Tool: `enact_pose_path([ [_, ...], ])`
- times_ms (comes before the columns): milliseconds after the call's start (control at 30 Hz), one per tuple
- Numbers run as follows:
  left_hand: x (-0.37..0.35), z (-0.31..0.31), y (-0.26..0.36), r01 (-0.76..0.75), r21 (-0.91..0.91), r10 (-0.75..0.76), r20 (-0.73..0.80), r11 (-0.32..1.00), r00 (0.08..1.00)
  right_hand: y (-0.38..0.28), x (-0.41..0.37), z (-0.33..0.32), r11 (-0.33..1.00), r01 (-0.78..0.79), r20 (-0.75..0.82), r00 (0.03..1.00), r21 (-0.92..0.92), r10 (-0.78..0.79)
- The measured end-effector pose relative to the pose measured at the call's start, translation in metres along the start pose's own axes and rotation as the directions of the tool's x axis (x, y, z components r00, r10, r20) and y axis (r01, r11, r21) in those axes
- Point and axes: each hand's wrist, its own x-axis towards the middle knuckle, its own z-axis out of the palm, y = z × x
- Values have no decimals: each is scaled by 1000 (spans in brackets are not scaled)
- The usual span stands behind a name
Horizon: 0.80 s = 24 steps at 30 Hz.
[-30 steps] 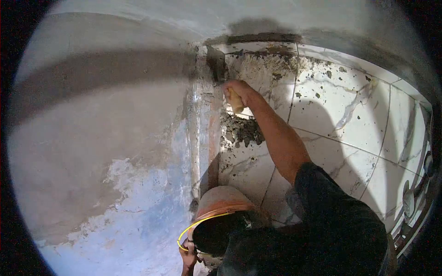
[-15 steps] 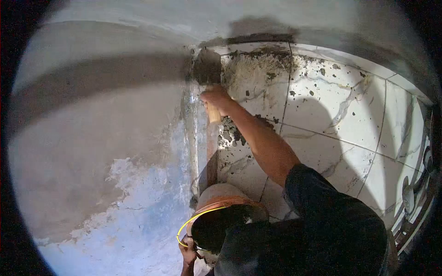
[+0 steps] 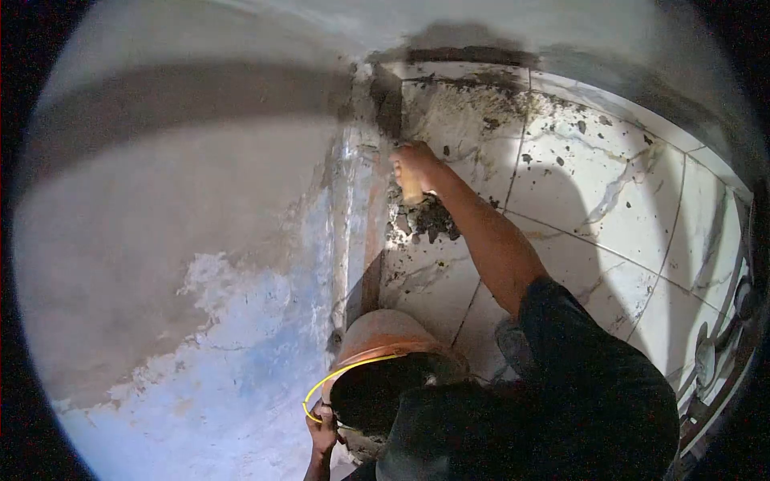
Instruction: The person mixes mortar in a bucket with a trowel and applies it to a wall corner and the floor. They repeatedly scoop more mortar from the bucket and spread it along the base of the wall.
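My right hand (image 3: 415, 166) is closed around the wooden handle of a trowel (image 3: 411, 189), close to the corner where the wall meets the white tiles. The trowel's blade is hard to tell from the dark strip beyond my fist. A worn orange bucket (image 3: 389, 333) with a yellow wire-like handle (image 3: 345, 370) is tilted, its dark mouth facing me. My left hand (image 3: 323, 430) grips the bucket at its rim, beside the yellow handle. Crumbled dark mortar (image 3: 433, 218) lies on the tiles just below my right hand.
A rough wall (image 3: 160, 208), part grey plaster and part bluish paint, fills the left side. White marbled tiles (image 3: 593, 200) with dark specks spread to the right. Metal fittings (image 3: 710, 353) stand at the right edge. A dark damp band (image 3: 457, 54) runs along the top.
My right hand has moved right and slightly down the view, bringing the trowel off the corner strip, where its broad blade showed plainly before. The left hand still grips the bucket.
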Motion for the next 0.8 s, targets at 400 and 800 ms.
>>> enact_pose_path([
  [400, 37, 33, 54, -210, -100, 205, -54, 973, 977, 98, -133, -32, 940, -339, 384, 873, 35, 301],
  [800, 79, 115, 168, -305, 28, 306, -51, 952, 951, -61, -384, 12, -484, 262, 190, 962, -835, 195],
])
